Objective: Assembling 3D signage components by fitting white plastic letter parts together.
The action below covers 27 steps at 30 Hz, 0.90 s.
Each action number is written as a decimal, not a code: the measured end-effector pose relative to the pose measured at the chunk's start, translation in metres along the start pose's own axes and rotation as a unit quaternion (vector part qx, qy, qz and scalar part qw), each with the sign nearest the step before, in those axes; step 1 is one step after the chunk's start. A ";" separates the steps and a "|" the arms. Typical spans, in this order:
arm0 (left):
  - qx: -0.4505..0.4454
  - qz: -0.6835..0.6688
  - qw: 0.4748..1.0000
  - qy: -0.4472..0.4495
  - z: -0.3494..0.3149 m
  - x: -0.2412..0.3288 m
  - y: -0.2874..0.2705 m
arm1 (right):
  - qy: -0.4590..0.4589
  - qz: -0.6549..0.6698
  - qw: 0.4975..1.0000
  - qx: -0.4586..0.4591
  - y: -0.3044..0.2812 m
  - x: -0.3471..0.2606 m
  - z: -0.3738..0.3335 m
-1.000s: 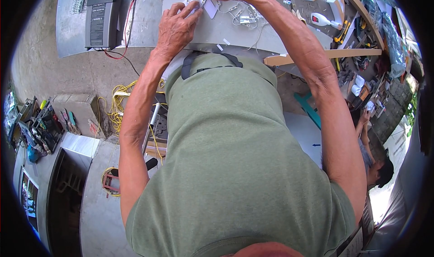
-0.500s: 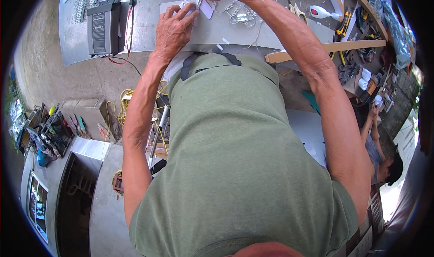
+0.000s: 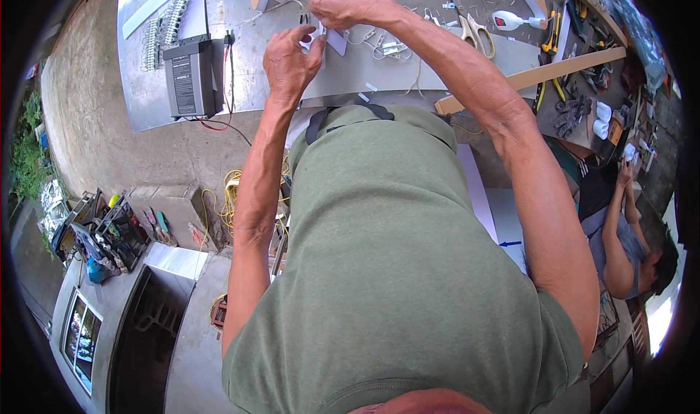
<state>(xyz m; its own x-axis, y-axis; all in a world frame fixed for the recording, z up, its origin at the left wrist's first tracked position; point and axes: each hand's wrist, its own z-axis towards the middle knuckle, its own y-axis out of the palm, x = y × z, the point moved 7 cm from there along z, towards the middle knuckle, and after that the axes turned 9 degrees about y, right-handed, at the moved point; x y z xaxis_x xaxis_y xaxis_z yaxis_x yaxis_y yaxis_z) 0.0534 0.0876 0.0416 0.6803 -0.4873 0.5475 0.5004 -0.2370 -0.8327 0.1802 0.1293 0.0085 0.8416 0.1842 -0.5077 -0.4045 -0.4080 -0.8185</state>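
The pale piece is on the workbench just ahead of your waist; call it the centre of the clock, with twelve pointing away from you. Your left hand is at eight o'clock, its thumb and fingers half curled around a whitish part beside the piece; whether they pinch it or only steady it, you cannot tell from here. Your right hand is at twelve, fingers folded in tightly, and what they hold, if anything, is hidden. With both hands so close together, the likeliest trouble is the piece twisting or slipping, should the right pull or press harder than the left can steady. The white wired modules lie near, at three o'clock, their thin leads in loose loops; a fingertip or the underside of your right forearm could catch a loop and drag the lot. Farther out towards three o'clock, the scissors lie close to that forearm, so a wide elbow swing might knock them. Two white slips at five o'clock sit near the bench's edge, where a brush of your shirt could sweep them off.
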 end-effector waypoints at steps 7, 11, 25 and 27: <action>0.009 0.041 0.999 -0.033 0.007 -0.009 0.024 | -0.015 0.053 0.998 0.016 0.000 0.007 -0.003; 0.035 0.037 0.998 -0.030 0.007 -0.009 0.027 | -0.015 0.052 0.999 -0.003 0.002 0.012 -0.001; 0.090 -0.051 0.993 -0.056 -0.002 -0.011 0.016 | 0.044 0.303 0.951 0.036 -0.016 0.019 -0.025; 0.059 -0.183 0.968 -0.159 -0.009 -0.024 0.016 | 0.002 0.238 0.941 0.238 -0.037 0.008 -0.044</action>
<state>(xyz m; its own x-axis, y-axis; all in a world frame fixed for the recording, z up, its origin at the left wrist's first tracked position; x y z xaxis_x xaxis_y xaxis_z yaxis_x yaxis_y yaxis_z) 0.0408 0.0881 0.0144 0.5669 -0.1016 0.8175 0.7839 -0.2384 -0.5733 0.2177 0.1065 0.0463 0.5243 0.0787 -0.8479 -0.8507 0.0038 -0.5257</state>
